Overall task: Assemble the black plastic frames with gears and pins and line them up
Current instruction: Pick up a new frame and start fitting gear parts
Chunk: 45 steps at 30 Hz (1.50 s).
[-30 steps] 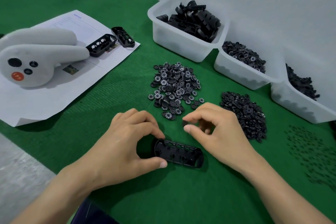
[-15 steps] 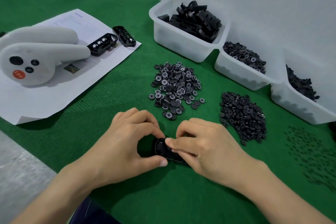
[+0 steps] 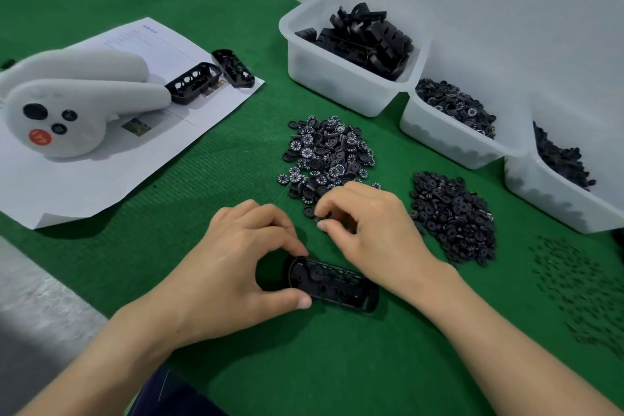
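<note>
A black plastic frame (image 3: 332,284) lies on the green mat near the front, with one gear seated at its left end. My left hand (image 3: 236,260) pinches the frame's left end between thumb and forefinger. My right hand (image 3: 368,230) is just beyond the frame at the near edge of the pile of white-marked gears (image 3: 329,155), its fingertips curled around a small gear there. A second pile of plain black gears (image 3: 454,216) lies to the right. Loose pins (image 3: 580,284) are scattered at the far right.
Three white bins stand along the back: frames (image 3: 351,40), gears (image 3: 452,118), small dark parts (image 3: 560,179). On the left, a paper sheet (image 3: 101,159) carries two black frames (image 3: 209,76) and a white handheld device (image 3: 77,105). The mat's edge is at the lower left.
My right hand left the frame, where it had been pressing at the left end, and moved up to the gear pile. A gear now sits in the frame. My left hand kept its hold.
</note>
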Motion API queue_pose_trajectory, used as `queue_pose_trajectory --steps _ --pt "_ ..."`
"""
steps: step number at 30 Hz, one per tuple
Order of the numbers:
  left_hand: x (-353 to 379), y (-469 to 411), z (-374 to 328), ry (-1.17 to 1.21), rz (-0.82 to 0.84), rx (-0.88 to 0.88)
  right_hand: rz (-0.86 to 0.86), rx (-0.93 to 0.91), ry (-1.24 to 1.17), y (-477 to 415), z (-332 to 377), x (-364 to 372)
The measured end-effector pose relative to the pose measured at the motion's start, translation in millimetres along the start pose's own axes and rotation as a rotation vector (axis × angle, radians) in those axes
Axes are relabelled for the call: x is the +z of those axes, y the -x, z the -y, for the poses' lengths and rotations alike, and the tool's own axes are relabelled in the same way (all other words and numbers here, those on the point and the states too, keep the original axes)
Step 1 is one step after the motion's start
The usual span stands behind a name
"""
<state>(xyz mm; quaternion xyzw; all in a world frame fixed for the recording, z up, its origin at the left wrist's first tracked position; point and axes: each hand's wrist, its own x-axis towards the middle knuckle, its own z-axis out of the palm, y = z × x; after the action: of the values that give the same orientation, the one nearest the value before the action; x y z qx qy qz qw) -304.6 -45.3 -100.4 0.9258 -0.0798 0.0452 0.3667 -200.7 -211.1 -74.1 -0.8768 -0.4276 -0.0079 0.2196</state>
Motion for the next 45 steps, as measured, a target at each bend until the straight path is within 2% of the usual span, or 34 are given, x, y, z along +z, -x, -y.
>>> queue_pose_trajectory --steps 13,17,19,22,30,37,45 --pt "0.2 0.8 -0.2 -0.010 -0.008 0.018 0.006 0.091 -0.075 24.7 -10.1 -5.6" --pt "0.1 1.3 -0.2 -0.006 -0.008 0.013 -0.024 0.109 -0.209 32.7 -13.9 -12.3" --pt "0.2 0.9 -0.3 -0.006 -0.005 0.012 -0.025 0.054 -0.280 39.2 -10.2 -14.9" --pt "0.3 0.5 -0.2 -0.012 -0.003 0.017 0.059 -0.047 -0.238 43.6 -1.3 -14.3" --pt "-0.1 0.8 -0.5 -0.010 -0.006 0.015 0.149 -0.095 -0.147 38.1 -0.5 -22.2" --pt "-0.2 0.2 -0.8 -0.014 -0.004 0.016 0.138 -0.227 -0.043 37.6 -3.6 -21.8" --pt "-0.3 0.0 -1.2 -0.021 -0.004 0.017 0.134 -0.249 -0.037 38.0 -7.1 -20.2"
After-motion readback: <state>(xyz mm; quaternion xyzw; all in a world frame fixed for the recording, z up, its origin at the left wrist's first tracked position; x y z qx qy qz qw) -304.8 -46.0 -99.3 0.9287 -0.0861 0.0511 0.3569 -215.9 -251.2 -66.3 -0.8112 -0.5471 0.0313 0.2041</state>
